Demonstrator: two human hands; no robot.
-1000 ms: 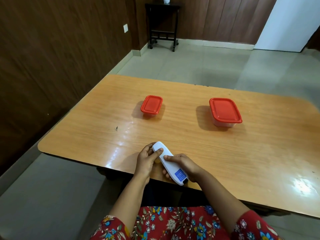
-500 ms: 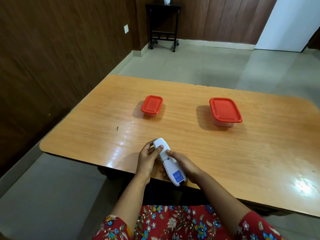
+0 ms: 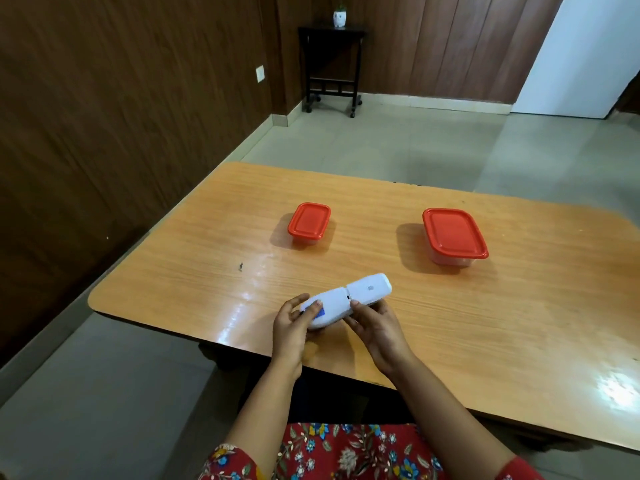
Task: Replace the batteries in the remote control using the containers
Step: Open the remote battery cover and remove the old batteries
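Early stage — both hands, left point(image 3: 291, 327) and right point(image 3: 375, 325), closed around the remote control point(image 3: 346, 299) at the table's point(image 3: 519, 323) 6 o'clock edge; back cover seated, both containers point(image 3: 309, 221) point(image 3: 453, 235) lidded — swap pending.

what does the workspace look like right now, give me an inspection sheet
surface: wooden table, glossy, with glare patches and a small dark speck near its left side
job's things: white remote control held back side up just above the near edge; small red-lidded container and large red-lidded container stand apart further back, both lids on; no batteries in view
clutter: nothing seen
hands: left hand grips the labelled end of the remote control, right hand holds its middle near the cover seam
cables: nothing seen
surroundings: dark wood-panelled walls, tiled floor, a dark side table with a small white pot, a wall socket
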